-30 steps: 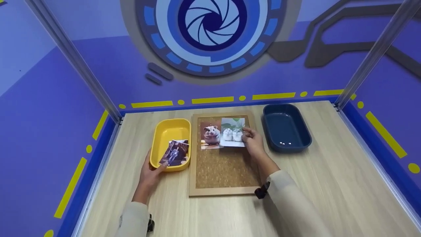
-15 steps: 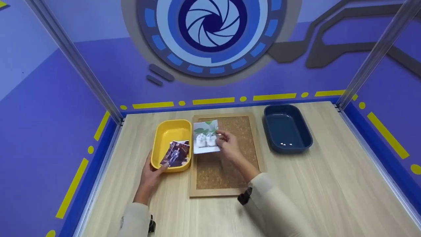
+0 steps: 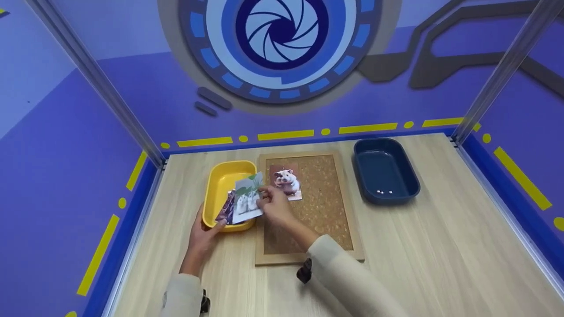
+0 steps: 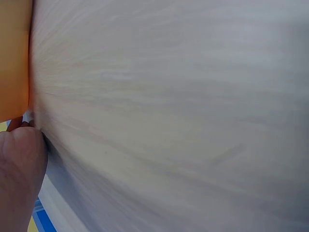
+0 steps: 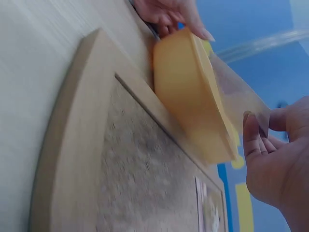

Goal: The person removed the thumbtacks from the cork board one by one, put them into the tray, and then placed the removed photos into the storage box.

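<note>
Pale wood table [image 3: 229, 281] nearest; two light sleeves reach in over it, a black device at each wrist. Left hand [image 3: 202, 235] at the near end of the yellow tray [image 3: 222, 180]: thumb over the rim, other fingers curled against the outside, tray gripped between. In the tray, under the held sheet, a dark photo [image 3: 225, 209], partly covered. Right hand [image 3: 277, 207] beyond, above the left side of the corkboard [image 3: 317, 224]; thumb and fingertips closed in a pinch on the right edge of a photo of two white animals [image 3: 247, 202]. This photo slants above the tray's right rim; whether its lower edge touches anything inside, cannot tell. Corkboard sits just right of the tray, wood-framed; a hamster photo [image 3: 288, 180] lies at its upper left. Farther right, apart from the board, a dark blue tray [image 3: 383, 169] with small white specks near its front end. Behind everything, a blue-purple wall [image 3: 282, 114] with yellow dashes and a large round shutter design.
</note>
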{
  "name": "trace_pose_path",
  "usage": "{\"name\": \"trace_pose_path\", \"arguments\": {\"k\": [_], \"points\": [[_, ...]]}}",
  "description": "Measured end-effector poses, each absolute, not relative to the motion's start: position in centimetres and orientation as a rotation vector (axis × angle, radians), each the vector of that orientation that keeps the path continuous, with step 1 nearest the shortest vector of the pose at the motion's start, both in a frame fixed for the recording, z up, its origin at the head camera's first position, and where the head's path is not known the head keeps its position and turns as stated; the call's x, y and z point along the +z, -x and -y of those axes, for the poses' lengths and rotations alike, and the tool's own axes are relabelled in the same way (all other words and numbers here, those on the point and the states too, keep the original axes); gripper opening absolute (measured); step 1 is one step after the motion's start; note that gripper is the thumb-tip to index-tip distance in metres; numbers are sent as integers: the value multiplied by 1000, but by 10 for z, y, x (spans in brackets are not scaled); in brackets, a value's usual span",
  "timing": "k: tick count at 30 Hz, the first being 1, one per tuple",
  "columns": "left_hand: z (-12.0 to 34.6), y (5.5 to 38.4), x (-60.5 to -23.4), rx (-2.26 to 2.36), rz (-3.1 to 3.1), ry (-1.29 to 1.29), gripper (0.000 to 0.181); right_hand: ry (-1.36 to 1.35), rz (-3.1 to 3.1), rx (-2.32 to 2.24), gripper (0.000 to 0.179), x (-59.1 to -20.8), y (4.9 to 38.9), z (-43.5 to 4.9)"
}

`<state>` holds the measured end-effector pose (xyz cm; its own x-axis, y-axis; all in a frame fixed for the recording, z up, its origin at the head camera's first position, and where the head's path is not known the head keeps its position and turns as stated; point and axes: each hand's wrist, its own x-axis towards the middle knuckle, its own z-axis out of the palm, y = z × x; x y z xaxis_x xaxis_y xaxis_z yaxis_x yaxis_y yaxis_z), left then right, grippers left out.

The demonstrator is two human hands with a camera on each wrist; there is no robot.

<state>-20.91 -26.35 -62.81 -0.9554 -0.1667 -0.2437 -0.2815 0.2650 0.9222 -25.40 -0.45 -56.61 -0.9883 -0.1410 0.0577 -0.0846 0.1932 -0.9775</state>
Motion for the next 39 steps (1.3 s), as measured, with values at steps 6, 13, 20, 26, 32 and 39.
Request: {"name": "trace_pose_path", "arguments": {"k": [6, 13, 20, 26, 32, 39], "points": [[263, 210, -632, 1875, -2406, 361, 96, 260, -2439, -1868, 38, -567, 246, 18], [265, 208, -631, 1901, -2418, 318, 96, 280, -2442, -1785, 38, -564, 241, 29], [265, 208, -628, 1871, -2440, 319, 98, 256, -2471, -1729, 42, -565, 242, 40], [264, 207, -631, 1866, -2455, 299, 97, 255, -2605, -1735, 40, -569, 245, 47], [262, 209, -629, 1807, -2466, 378, 96, 281, -2676, -1748, 41, -572, 248, 52], [264, 210, -630, 1855, -2441, 364, 96, 284, -2662, -1638, 49, -573, 252, 56]]}}
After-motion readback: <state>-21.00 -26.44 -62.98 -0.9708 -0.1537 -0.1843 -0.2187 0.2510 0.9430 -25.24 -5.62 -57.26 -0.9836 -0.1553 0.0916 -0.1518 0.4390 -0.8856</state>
